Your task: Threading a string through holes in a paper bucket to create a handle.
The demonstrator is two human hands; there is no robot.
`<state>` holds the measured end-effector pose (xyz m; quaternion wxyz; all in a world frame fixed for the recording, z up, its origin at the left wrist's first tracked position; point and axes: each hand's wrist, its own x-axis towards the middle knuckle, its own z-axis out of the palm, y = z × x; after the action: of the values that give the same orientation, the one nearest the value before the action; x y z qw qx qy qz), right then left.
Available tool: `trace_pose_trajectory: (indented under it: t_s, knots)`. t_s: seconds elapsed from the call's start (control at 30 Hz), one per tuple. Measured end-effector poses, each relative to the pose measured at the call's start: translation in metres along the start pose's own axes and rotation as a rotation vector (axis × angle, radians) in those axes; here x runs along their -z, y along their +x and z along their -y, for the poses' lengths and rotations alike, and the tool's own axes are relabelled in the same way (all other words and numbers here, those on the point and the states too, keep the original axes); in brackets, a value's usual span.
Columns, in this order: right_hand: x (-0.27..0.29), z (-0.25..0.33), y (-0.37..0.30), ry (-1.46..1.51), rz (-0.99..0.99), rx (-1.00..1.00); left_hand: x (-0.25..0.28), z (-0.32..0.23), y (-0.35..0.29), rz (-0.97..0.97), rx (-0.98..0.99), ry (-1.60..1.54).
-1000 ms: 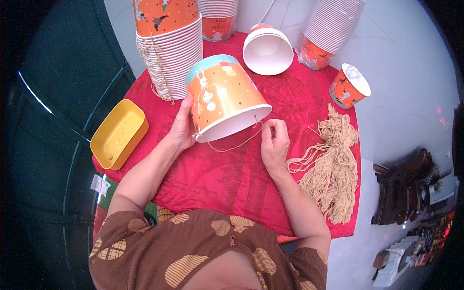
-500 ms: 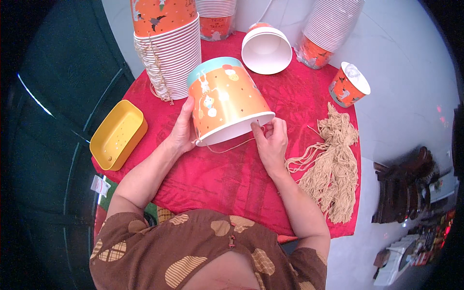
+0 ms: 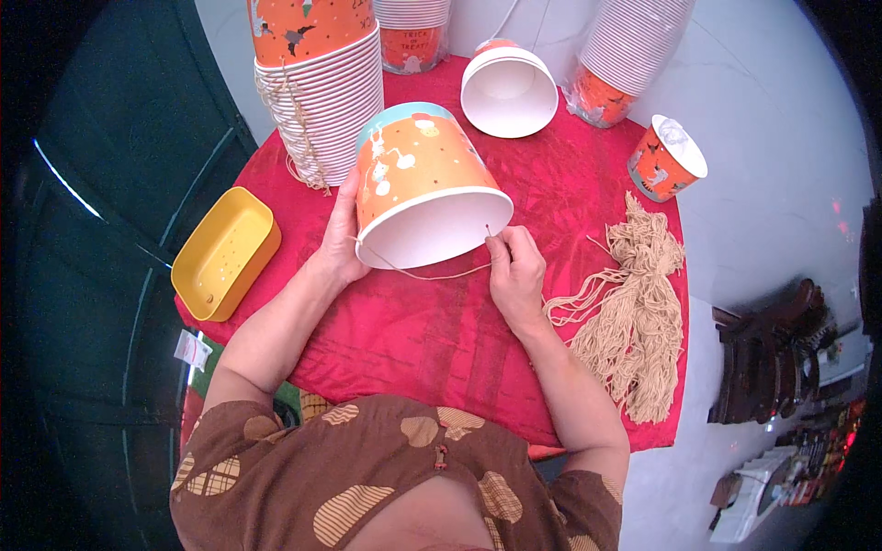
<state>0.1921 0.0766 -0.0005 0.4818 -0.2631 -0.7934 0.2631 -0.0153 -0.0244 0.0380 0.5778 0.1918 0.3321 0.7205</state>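
Note:
My left hand (image 3: pixel 344 237) grips the left side of an orange paper bucket (image 3: pixel 424 165) with a teal band and white cartoon figures. The bucket is tilted, its white-rimmed mouth facing me. A thin beige cord (image 3: pixel 424 277) runs from the rim near my left hand, across below the mouth, to my right hand (image 3: pixel 517 274). There, thumb and fingers pinch the cord's end, whose tip points up at the right part of the rim. Whether the tip passes through a hole cannot be made out.
A tall stack of nested buckets (image 3: pixel 322 110) with cords hanging stands behind left. A yellow tray (image 3: pixel 266 241) lies at left, a beige cord bundle (image 3: pixel 643 321) at right. Farther back are white-mouthed buckets (image 3: pixel 511 99), a small orange cup (image 3: pixel 660 174) and wrapped stacks (image 3: pixel 634 46).
The bucket has tipped so that more of its white inside faces me. My right hand has drawn slightly back from the rim, still pinching the cord.

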Motion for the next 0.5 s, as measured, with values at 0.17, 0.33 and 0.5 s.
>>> trace_pose_trajectory:
  t_s: [0.17,0.33,0.5]
  knots:
    - [-0.001,-0.003,-0.001,0.007,0.009,0.033,-0.002,0.0,0.0,0.005,-0.01,-0.019]
    - [-0.002,-0.012,-0.004,-0.028,0.018,0.037,0.001,-0.001,0.002,-0.093,-0.082,0.015]
    - [-0.001,0.013,0.0,0.04,-0.072,-0.152,0.01,0.004,0.006,-0.026,-0.217,0.075]
